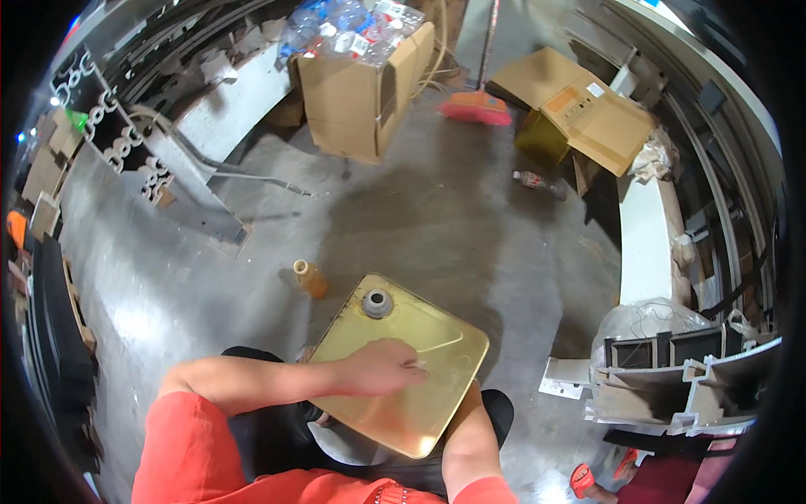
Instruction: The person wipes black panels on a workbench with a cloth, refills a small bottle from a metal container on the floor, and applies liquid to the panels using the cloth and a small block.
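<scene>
– left hand (pixel 382 367), how's it looking?
– fingers curled tight, can't tell on what, with the gold can (pixel 399 420) right beneath them! spout (pixel 377 303) just beyond!
– right hand?
– hidden by the can, fingers unreadable!

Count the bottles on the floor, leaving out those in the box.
2: an amber bottle beside the golden can, on its left, and a clear plastic bottle lying near the open cardboard box. Others may be hidden.
</scene>
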`<move>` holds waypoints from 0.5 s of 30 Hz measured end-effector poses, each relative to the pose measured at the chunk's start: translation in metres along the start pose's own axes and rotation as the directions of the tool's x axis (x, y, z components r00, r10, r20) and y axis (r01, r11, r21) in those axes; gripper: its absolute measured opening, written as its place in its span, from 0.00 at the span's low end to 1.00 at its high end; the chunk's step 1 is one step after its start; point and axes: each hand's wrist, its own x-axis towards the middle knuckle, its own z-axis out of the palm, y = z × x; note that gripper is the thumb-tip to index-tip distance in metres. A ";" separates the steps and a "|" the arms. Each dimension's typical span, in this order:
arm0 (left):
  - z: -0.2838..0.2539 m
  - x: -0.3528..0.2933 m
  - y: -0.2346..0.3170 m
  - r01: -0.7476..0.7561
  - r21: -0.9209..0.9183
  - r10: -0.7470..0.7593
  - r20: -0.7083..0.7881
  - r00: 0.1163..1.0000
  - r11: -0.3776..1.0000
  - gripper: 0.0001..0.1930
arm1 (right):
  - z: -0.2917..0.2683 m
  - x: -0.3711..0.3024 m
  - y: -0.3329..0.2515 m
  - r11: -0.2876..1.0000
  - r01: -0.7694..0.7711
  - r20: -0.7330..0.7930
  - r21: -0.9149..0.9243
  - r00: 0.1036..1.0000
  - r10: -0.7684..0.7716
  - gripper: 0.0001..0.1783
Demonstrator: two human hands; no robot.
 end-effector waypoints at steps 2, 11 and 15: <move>-0.005 -0.006 0.001 -0.085 0.065 0.084 0.018 0.996 0.994 0.22 | 0.004 -0.004 0.002 0.999 0.017 -0.025 0.047 1.000 -0.016 0.27; -0.038 -0.013 -0.035 -0.049 -0.034 0.049 0.004 0.999 0.998 0.19 | -0.007 -0.022 0.004 0.932 0.217 -0.214 0.291 0.964 -0.157 0.31; -0.050 -0.009 -0.057 -0.017 0.026 0.018 -0.010 1.000 0.999 0.18 | 0.011 -0.041 -0.022 0.893 0.295 -0.388 0.339 0.909 -0.153 0.36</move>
